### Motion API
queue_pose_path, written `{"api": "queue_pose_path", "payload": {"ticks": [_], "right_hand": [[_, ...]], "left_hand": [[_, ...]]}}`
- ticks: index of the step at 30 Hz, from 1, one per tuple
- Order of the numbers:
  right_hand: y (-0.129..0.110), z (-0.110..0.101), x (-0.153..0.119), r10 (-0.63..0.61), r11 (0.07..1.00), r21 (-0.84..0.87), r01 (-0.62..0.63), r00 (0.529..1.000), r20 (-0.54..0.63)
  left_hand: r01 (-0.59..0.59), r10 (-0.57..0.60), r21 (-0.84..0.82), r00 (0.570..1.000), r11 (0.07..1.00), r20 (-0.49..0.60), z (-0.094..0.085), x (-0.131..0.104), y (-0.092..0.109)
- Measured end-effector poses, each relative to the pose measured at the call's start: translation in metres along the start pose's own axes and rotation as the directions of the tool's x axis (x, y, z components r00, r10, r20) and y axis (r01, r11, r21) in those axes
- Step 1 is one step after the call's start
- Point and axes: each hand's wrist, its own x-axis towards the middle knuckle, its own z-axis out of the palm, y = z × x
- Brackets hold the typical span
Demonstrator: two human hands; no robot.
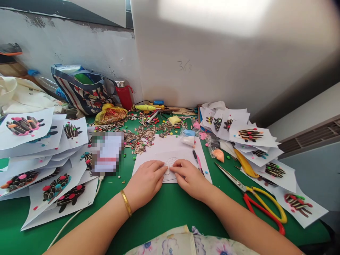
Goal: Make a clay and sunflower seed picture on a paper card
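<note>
Through the head camera I see a green tabletop (111, 209). Taking the flat white paper sheets (151, 152) as clock centre, I find striped black-and-white seeds (143, 139) scattered around eleven o'clock, and a red cylindrical flask with silver lid (124, 96) standing farther, between ten and eleven. At nine lies a blurred rectangular device (107, 154); beyond it, a pile of white seed-decorated papers (50, 159). A similar paper pile (271, 141) is at three, and long scissors with red and yellow handles (245, 189) at four.

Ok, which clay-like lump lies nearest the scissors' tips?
The orange lump, just beyond the tips of the scissors; the yellow lump and blue lump lie farther off.
</note>
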Motion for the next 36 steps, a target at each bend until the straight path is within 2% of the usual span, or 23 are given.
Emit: {"api": "queue_pose_path", "payload": {"ticks": [7, 14, 22, 30, 36], "right_hand": [[-0.0016, 0.0033, -0.0031, -0.017, 0.997, -0.08, 0.017, 1.0, 0.002], [-0.0009, -0.0017, -0.0031, -0.006, 1.0, -0.027, 0.005, 1.0, -0.016], [-0.0064, 0.0015, -0.0031, 0.017, 0.989, -0.151, -0.01, 0.999, 0.045], [-0.0028, 0.0002, -0.0034, 0.014, 0.998, -0.063, -0.014, 1.0, 0.0], [-0.0023, 0.0039, -0.0035, -0.003, 0.993, -0.12, 0.005, 1.0, 0.019]], "left_hand": [[0.006, -0.007, 0.027, 0.999, 1.0, 0.034, 0.0011, -0.0002, 0.0014], [0.017, -0.018, 0.022, 0.999, 1.0, 0.049, -0.0003, 0.0004, 0.0018], [0.021, -0.023, 0.046, 0.999, 0.999, 0.035, 0.0006, 0.0009, 0.0037], [0.017, -0.019, 0.05, 0.999, 0.999, 0.049, 0.0004, 0.0012, 0.0033], [0.024, -0.027, 0.049, 0.998, 0.999, 0.058, 0.0015, 0.0009, 0.0034]]}}
